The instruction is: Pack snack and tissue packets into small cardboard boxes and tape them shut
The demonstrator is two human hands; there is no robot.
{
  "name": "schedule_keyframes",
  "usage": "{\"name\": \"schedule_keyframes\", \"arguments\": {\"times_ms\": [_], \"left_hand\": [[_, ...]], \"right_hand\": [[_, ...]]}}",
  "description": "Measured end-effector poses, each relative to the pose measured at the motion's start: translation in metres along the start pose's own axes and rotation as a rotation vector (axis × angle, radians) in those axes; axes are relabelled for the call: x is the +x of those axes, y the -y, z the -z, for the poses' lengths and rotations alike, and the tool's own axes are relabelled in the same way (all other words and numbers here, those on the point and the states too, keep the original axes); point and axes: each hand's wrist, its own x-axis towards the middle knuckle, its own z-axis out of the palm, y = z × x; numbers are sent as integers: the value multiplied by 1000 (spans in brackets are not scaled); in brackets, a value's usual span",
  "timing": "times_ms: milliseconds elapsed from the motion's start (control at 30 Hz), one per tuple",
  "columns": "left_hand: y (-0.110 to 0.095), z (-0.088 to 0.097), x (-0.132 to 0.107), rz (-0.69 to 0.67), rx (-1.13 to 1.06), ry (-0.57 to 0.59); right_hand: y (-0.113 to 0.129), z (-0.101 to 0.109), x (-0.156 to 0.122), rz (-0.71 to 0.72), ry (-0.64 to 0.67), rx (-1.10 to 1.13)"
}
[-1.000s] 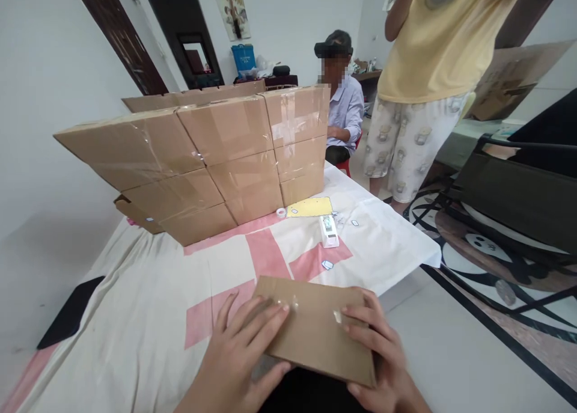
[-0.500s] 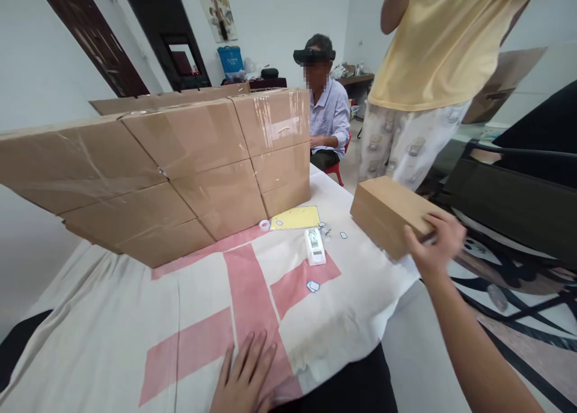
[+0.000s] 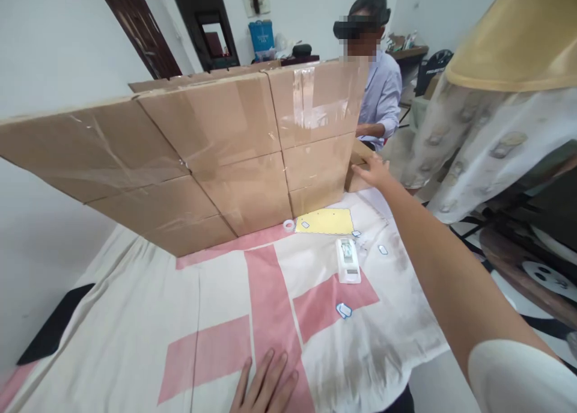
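Observation:
My right hand reaches far across the table and grips the near end of a small cardboard box. That box sits at the right end of a stack of taped cardboard boxes, which hides most of it. My left hand lies flat with fingers stretched out on the white and pink tablecloth at the near edge, holding nothing.
On the cloth in front of the stack lie a yellow sheet, a small tape roll, a white device and small labels. A person with a headset sits behind the boxes. Another person stands close at the right.
My right hand carried the small box from the table's right side to the far right end of the stack. My left hand stayed flat on the cloth. The view moved forward.

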Motion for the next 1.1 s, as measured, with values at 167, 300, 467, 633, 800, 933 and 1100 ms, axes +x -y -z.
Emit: {"name": "schedule_keyframes", "arguments": {"times_ms": [167,300,467,633,800,933,1100], "left_hand": [[-7,-9,-1,76,-45,-61],[0,2,6,55,-217,-55],[56,48,-16,336,-1245,83],[198,72,-92,1053,-1327,-422],[373,37,-122,1355,-1244,-618],[479,-21,-81,1503,-1217,-690],[559,-90,-18,1673,-1283,-749]], "right_hand": [[65,12,-76,0,-225,216],[152,-15,-192,324,-46,367],[266,-67,-298,577,412,533],[363,-132,-342,715,675,603],[480,-222,-325,698,651,685],[562,-285,-273,497,462,637],[583,-331,-239,330,405,439]]}}
